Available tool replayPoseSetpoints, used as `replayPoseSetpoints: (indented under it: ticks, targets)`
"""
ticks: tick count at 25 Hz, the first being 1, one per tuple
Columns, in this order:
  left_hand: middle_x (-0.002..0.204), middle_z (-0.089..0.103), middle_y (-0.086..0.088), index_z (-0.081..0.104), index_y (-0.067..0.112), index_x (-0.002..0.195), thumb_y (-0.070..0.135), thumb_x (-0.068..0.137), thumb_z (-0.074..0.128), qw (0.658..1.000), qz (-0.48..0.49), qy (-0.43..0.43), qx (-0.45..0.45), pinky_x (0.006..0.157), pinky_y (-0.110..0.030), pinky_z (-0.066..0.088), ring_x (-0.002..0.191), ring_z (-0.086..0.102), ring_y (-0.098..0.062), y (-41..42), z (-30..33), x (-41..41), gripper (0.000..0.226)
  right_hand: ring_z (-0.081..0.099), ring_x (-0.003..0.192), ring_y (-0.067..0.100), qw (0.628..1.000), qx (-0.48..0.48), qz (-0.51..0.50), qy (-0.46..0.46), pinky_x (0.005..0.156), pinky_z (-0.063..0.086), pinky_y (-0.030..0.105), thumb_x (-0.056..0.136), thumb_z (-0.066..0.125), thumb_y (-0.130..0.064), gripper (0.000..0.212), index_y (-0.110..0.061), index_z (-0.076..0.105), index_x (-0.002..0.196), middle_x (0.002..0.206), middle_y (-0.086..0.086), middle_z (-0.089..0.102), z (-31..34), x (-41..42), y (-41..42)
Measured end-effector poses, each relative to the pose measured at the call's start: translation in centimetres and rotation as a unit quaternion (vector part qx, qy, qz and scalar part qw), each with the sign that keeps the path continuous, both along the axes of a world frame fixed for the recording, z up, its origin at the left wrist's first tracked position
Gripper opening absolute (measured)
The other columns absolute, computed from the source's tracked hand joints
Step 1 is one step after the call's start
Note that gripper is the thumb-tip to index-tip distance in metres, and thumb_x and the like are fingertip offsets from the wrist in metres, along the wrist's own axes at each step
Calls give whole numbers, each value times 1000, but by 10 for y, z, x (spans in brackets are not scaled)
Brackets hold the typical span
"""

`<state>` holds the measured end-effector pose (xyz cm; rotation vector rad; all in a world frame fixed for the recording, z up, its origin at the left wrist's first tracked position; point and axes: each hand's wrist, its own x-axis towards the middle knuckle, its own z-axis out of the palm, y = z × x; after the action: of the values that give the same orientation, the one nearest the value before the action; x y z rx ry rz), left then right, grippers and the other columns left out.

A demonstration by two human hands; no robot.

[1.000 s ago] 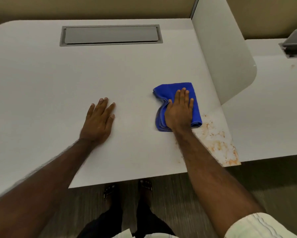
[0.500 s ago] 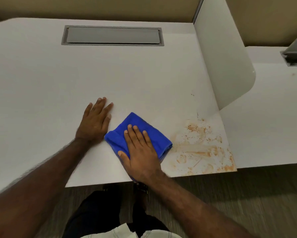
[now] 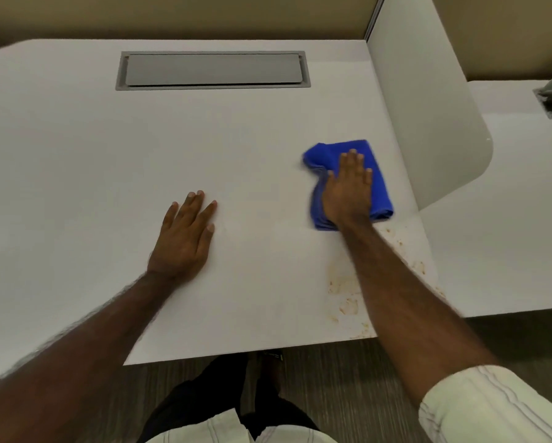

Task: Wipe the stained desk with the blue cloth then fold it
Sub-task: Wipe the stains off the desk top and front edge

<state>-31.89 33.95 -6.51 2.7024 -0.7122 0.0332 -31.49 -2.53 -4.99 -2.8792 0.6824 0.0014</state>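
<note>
A bunched blue cloth (image 3: 378,180) lies on the white desk (image 3: 108,187), close to the white side divider. My right hand (image 3: 348,190) presses flat on top of the cloth, fingers pointing away from me. Orange-brown stains (image 3: 345,292) cover the desk's near right corner, partly hidden under my right forearm. My left hand (image 3: 185,235) rests flat on the bare desk, fingers spread, about a hand's width left of the cloth.
A grey cable hatch (image 3: 212,70) is set into the desk's far side. The curved white divider (image 3: 428,116) stands along the right edge, with a second desk (image 3: 517,219) beyond it. The desk's front edge is near my legs.
My right hand has swept the cloth from the near middle, beside my left hand, away and to the right, up against the divider. The left hand has stayed put.
</note>
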Motion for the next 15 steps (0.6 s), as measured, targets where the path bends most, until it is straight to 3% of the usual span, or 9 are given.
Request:
replayPoseSetpoints:
  ticks: [6, 8, 12, 15]
  targets:
    - [176, 22, -4, 35, 22, 165, 43, 111, 31, 1000, 18, 21, 6, 132, -49, 10, 164, 12, -18, -7, 4, -5, 58, 12, 164, 31, 996, -25, -89, -21, 132, 6, 57, 112, 25, -46, 64, -13, 23, 167, 177, 11, 17, 4, -9, 6]
    - [176, 21, -4, 33, 23, 165, 45, 111, 29, 999, 26, 23, 13, 132, -49, 9, 165, 10, -17, 2, 10, 1, 59, 14, 164, 31, 999, -14, -34, -29, 131, 8, 58, 112, 24, -47, 63, -17, 26, 167, 177, 8, 18, 11, 0, 45]
    - [177, 16, -3, 26, 24, 167, 46, 111, 19, 999, 39, 20, 19, 133, -49, 6, 165, 6, -16, 23, 16, 7, 60, 6, 166, 25, 978, 16, 203, -37, 133, 6, 55, 112, 26, -51, 63, -22, 24, 168, 178, 3, 14, 12, -61, 136]
    - [176, 18, -6, 26, 20, 167, 46, 112, 14, 1000, -14, 26, 6, 133, -50, 8, 165, 9, -20, -15, -3, 13, 62, -7, 166, 22, 978, 17, 210, 6, 133, -4, 52, 108, 24, -64, 76, -23, 12, 170, 179, 2, 2, 5, -121, 138]
